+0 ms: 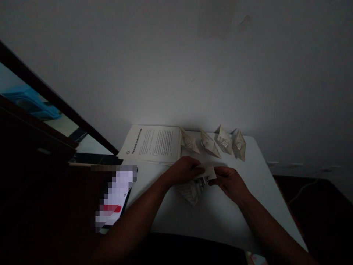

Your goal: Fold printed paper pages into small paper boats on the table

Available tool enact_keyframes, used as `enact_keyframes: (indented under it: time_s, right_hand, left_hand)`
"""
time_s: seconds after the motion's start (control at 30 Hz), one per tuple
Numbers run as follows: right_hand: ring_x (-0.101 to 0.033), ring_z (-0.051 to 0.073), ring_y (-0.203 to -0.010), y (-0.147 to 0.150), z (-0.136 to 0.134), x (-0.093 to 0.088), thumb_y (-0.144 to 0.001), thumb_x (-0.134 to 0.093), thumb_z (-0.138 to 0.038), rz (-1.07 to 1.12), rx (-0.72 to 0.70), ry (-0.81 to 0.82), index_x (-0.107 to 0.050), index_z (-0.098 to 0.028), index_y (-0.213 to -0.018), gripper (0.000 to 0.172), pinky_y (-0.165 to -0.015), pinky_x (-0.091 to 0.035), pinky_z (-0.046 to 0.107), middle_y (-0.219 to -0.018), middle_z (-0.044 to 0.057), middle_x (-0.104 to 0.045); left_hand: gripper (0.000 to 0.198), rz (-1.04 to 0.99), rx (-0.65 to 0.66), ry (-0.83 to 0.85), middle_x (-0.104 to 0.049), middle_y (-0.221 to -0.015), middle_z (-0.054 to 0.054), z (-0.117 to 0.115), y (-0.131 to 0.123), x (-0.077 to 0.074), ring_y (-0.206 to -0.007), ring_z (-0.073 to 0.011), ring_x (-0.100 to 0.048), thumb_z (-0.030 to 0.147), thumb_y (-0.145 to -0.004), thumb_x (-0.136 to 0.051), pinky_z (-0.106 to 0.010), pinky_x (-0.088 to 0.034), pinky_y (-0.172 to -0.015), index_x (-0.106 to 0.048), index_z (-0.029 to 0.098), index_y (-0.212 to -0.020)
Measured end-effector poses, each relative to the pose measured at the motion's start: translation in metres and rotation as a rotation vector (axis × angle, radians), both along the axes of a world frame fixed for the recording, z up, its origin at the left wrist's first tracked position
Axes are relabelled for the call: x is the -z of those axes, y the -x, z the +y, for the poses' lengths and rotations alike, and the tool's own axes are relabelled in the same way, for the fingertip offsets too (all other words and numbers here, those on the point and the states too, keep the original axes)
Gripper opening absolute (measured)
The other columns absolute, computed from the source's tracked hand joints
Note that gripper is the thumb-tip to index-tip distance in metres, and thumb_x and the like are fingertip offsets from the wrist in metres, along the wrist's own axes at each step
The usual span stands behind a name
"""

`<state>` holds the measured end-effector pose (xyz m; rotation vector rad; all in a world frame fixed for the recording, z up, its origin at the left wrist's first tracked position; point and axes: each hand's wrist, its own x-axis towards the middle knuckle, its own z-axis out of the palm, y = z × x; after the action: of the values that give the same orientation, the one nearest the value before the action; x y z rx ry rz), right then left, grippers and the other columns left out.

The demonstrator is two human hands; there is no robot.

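Between my two hands is a small piece of folded paper [206, 170], pale on the side facing me. My left hand [185, 169] pinches its left side, thumb and fingers pressed together. On its right edge the fingers of my right hand [228, 181] are closed. Just below my left hand, a folded printed paper [191, 192] sits over the table; whether it joins the piece I hold cannot be made out. Several folded paper boats stand in a row behind my hands, among them a left one [189, 141] and a right one [239, 144].
A stack of printed sheets [154, 143] lies at the back left of the white table [217, 217]. A lit phone or tablet [117, 198] rests at the left edge. Behind is a grey wall [165, 73]. A dark-framed mirror [55, 94] leans at the left.
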<state>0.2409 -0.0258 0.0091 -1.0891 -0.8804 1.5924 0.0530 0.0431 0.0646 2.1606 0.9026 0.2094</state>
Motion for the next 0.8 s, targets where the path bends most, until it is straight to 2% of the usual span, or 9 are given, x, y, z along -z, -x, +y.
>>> enact_keyframes:
  time_s: [0.23, 0.37, 0.5, 0.67, 0.8]
  right_hand:
    - [-0.061, 0.017, -0.063, -0.0049, -0.0018, 0.0025, -0.062, -0.078, -0.027, -0.072, 0.027, -0.015, -0.076, -0.018, -0.084, 0.024, -0.062, -0.051, 0.032, -0.072, 0.005, -0.071]
    - [-0.06, 0.015, -0.056, -0.0053, -0.0025, 0.0018, -0.063, -0.078, -0.027, -0.119, 0.062, -0.026, -0.075, -0.016, -0.074, 0.017, -0.059, -0.05, 0.03, -0.061, 0.003, -0.068]
    - [-0.061, 0.015, -0.055, -0.0029, -0.0024, 0.0014, -0.062, -0.078, -0.03, -0.203, 0.099, -0.052, -0.072, -0.015, -0.068, 0.017, -0.058, -0.05, 0.03, -0.059, 0.003, -0.068]
    - [-0.061, 0.015, -0.052, -0.0019, -0.0013, 0.0001, -0.058, -0.08, -0.032, -0.299, 0.162, -0.043, -0.07, -0.015, -0.065, 0.022, -0.055, -0.049, 0.028, -0.056, 0.003, -0.067]
    - [-0.06, 0.015, -0.05, -0.0027, -0.0004, -0.0008, -0.057, -0.08, -0.034, -0.345, 0.155, -0.061, -0.068, -0.015, -0.065, 0.024, -0.054, -0.047, 0.027, -0.054, 0.003, -0.066]
  left_hand:
    - [0.028, 0.02, 0.011, -0.054, -0.051, -0.056, 0.002, -0.003, -0.0034, -0.0075, -0.056, -0.0102, -0.046, 0.031, -0.084, -0.049, -0.021, -0.029, -0.055, -0.061, 0.013, -0.067]
    - [0.027, 0.062, 0.017, -0.114, -0.054, -0.056, 0.001, -0.0036, -0.006, -0.0056, -0.057, -0.0111, -0.048, 0.03, -0.083, -0.049, -0.022, -0.03, -0.055, -0.063, 0.013, -0.068]
    - [0.025, 0.068, 0.014, -0.178, -0.06, -0.061, -0.002, -0.0053, -0.0082, -0.0023, -0.058, -0.012, -0.051, 0.028, -0.083, -0.049, -0.022, -0.031, -0.055, -0.065, 0.013, -0.071]
    - [0.023, 0.071, 0.029, -0.167, -0.063, -0.065, -0.004, -0.0078, -0.0075, -0.0039, -0.06, -0.0136, -0.054, 0.025, -0.081, -0.049, -0.023, -0.033, -0.056, -0.066, 0.012, -0.073]
    - [0.025, 0.02, 0.103, -0.106, -0.067, -0.074, -0.004, -0.0075, -0.0074, -0.0062, -0.066, -0.0141, -0.057, 0.025, -0.083, -0.047, -0.023, -0.036, -0.061, -0.069, 0.014, -0.085]
